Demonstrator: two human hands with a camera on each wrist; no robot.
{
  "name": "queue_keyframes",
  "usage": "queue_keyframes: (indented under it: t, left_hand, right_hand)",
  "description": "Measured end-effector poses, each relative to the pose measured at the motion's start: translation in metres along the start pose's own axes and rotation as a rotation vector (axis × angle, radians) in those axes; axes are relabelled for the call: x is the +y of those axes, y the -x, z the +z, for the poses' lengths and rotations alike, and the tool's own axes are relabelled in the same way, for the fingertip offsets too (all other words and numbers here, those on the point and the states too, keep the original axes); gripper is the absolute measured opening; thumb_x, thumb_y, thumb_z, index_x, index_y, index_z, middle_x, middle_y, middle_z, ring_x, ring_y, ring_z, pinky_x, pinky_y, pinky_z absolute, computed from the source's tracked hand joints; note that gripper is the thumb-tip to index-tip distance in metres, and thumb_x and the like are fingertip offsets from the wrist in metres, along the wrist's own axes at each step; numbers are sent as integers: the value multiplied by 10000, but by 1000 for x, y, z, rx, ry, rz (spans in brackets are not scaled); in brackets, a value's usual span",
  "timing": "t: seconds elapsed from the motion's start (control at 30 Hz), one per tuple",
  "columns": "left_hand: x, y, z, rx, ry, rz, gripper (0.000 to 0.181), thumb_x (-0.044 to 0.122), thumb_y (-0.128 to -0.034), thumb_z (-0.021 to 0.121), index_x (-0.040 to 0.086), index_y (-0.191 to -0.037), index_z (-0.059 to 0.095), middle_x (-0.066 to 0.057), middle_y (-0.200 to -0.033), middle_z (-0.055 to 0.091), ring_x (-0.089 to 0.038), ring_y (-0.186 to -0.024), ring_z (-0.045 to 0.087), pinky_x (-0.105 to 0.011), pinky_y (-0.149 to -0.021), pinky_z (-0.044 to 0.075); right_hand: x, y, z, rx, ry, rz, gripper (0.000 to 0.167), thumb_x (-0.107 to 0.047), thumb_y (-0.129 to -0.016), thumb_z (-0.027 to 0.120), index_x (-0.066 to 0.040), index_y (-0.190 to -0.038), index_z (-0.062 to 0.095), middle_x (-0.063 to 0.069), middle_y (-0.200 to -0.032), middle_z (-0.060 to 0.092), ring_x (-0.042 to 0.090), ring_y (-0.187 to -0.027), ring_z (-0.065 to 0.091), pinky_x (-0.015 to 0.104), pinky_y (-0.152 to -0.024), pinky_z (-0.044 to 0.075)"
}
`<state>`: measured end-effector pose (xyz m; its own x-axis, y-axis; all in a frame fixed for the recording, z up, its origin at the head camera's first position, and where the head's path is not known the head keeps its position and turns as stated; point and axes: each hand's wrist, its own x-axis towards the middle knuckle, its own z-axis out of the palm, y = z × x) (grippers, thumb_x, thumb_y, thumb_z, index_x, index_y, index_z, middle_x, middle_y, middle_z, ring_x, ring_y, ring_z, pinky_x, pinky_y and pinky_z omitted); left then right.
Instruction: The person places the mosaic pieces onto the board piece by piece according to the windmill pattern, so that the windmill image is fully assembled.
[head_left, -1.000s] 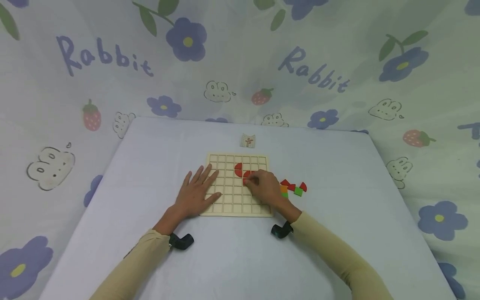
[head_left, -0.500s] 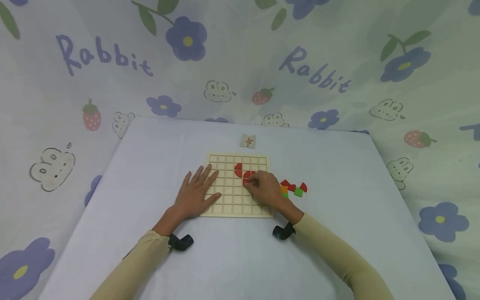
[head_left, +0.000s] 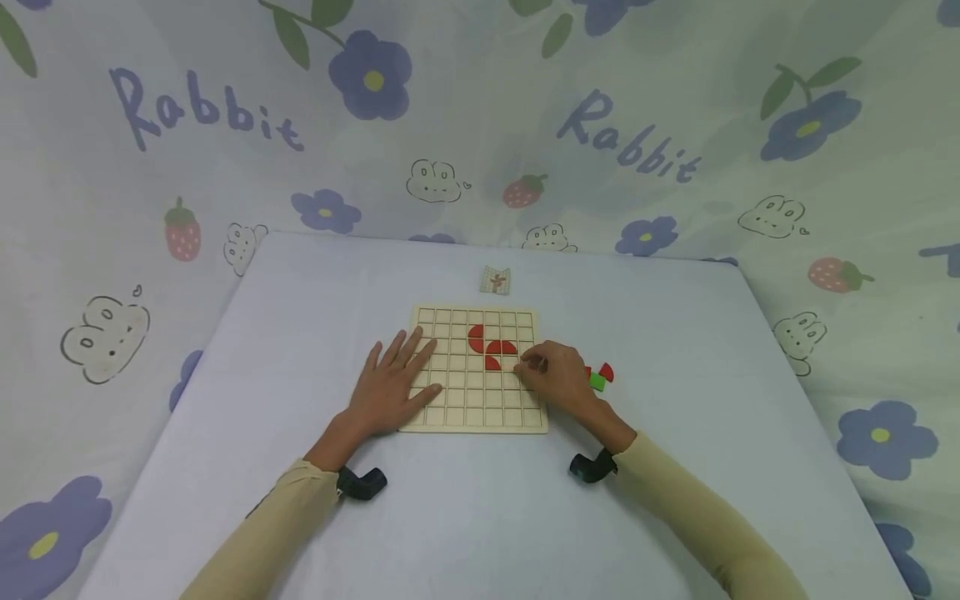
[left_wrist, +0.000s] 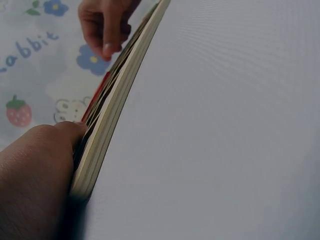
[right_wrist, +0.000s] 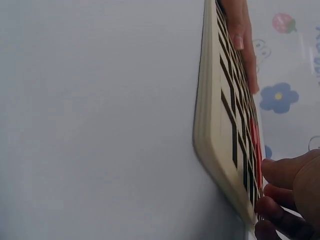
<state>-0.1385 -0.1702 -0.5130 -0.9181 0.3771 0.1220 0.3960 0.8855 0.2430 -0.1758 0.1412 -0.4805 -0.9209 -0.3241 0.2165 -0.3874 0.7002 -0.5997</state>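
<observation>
A pale wooden grid board (head_left: 457, 400) lies on the white table. My left hand (head_left: 392, 385) rests flat on its left side with the fingers spread. Red quarter-round tiles sit in grid cells right of the centre: a half-round pair (head_left: 477, 338), another pair (head_left: 502, 347), and a single tile (head_left: 492, 363) below. My right hand (head_left: 558, 379) hovers over the board's right edge, its fingers loosely bent. In the right wrist view a gap shows between thumb (right_wrist: 282, 170) and fingers, with no tile visible between them.
Right of the board lie a green square tile (head_left: 597, 382) and a red quarter-round tile (head_left: 606, 372); my right hand partly covers the loose tiles there. A small patterned card (head_left: 495, 281) lies behind the board. A printed curtain (head_left: 480, 108) stands beyond the table.
My right hand has let go of the lower red tile, which now shows in its cell, and moved right to the board's edge, covering some loose tiles. The left hand has stayed still.
</observation>
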Motion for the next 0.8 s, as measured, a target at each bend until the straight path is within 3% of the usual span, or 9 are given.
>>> queue_keyframes:
  t: [0.4, 0.6, 0.8]
  left_hand:
    - [1, 0, 0, -11, 6, -10, 771, 638, -978, 355, 178, -1582, 228, -79, -1639, 104, -313, -1489, 70, -584, -1141, 49]
    - [2, 0, -2, -5, 6, -9, 764, 620, -979, 384, 167, -1579, 242, -92, -1635, 121, -324, -1486, 84, -591, -1138, 62]
    - [2, 0, -1, -13, 5, -13, 767, 628, -979, 369, 175, -1582, 229, -87, -1637, 110, -316, -1488, 66, -584, -1141, 46]
  right_hand:
    - [32, 16, -25, 39, 167, 120, 349, -258, -829, 787, -71, -1119, 740, 98, -944, 605, 239, -835, 496, 341, -622, 449]
    - [46, 22, -34, 16, 222, 151, 302, -234, -851, 769, -47, -1087, 750, 112, -958, 624, 258, -842, 532, 351, -629, 476]
    - [47, 23, -37, -11, 181, 164, 229, -194, -870, 755, -20, -1019, 763, 78, -877, 635, 222, -771, 536, 337, -640, 463]
